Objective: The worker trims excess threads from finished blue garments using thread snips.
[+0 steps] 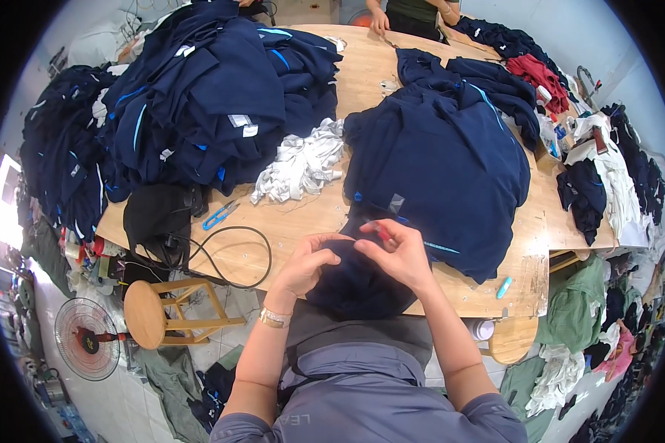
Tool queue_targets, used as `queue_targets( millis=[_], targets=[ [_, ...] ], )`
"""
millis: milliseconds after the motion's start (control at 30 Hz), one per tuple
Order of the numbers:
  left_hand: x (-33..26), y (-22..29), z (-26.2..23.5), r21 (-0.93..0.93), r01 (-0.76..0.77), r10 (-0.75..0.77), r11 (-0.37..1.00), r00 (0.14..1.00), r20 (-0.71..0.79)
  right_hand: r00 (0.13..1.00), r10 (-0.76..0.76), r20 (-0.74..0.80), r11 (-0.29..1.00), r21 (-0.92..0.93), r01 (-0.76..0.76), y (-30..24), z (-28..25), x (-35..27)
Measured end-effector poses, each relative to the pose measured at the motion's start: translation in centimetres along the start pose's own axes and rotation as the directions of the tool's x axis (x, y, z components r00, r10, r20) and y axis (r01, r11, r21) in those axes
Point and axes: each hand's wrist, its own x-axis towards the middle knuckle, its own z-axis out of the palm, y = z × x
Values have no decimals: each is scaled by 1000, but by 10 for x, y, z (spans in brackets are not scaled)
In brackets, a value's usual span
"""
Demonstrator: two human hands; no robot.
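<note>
A dark navy garment (pixel 362 284) hangs over the table's front edge toward my lap. My left hand (pixel 308 267) pinches its upper edge between thumb and fingers. Close beside it, my right hand (pixel 401 255) has its thumb at the same cloth and its fingers curled round a small red-handled tool (pixel 383 233), whose tip is too blurred to make out. Just beyond my hands lies a large navy garment (pixel 436 166) with light blue piping and a grey label patch.
A tall heap of navy garments (pixel 199 103) fills the table's left. Near it are white cloth strips (pixel 303 162), blue thread snips (pixel 220 215), a black bag (pixel 159 218) and a looped cable (pixel 271 258). A turquoise marker (pixel 504 287) lies front right. Another person (pixel 414 16) stands opposite.
</note>
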Motion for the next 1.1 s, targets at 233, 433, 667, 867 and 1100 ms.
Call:
queue_targets(
  millis=[233,433,667,867,1100],
  targets=[
    [2,7,22,449,-57,142,892,977,-159,990,-139,-20,974,180,141,7,15,4],
    [0,6,18,255,-50,83,966,990,-118,997,-23,-73,956,289,43,5,7,5],
    [3,2,8,41,-16,19,999,997,-79,989,-69,-133,933,342,111,7,-6,-3],
    [4,2,7,43,-80,84,996,991,-102,975,-200,-92,944,247,217,14,-16,-10],
    [6,4,5,-3,-54,53,999,997,-53,903,-418,102,797,-437,418,10,-20,-9]
  ],
)
